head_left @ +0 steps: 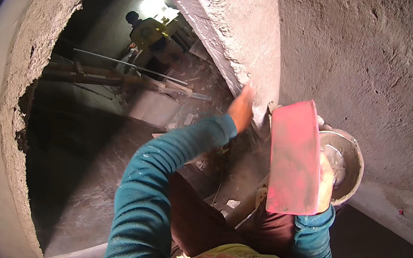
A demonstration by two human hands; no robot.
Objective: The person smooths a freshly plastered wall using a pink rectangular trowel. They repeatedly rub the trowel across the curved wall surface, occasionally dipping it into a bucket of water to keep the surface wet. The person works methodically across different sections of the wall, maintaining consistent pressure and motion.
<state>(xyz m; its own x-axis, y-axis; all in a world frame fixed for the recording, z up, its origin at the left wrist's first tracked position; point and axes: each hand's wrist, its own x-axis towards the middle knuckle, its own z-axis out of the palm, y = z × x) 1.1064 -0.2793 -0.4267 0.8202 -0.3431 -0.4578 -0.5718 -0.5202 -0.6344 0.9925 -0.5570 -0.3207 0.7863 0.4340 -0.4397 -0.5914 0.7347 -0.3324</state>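
My left hand point(242, 108) is at the rough, broken lower edge of the plastered wall corner point(260, 47), fingers stretched upward along it and slightly blurred. It seems to hold nothing. In my right hand point(324, 183) is a flat, rectangular pink-red plastering float point(295, 157), its broad face toward me and smeared with grey. The float hides most of that hand's fingers and its grip. Just beyond my right hand stands a round bucket point(355, 168), its rim crusted with mortar and a pale wet-looking patch inside.
A rough-edged wall opening point(29, 77) lies on the left. Through it show wooden planks point(118, 78), a thin metal bar point(131, 65), floor rubble and a person in a yellow top point(148, 34) near a bright light. The rough plastered wall point(363, 66) rises on the right.
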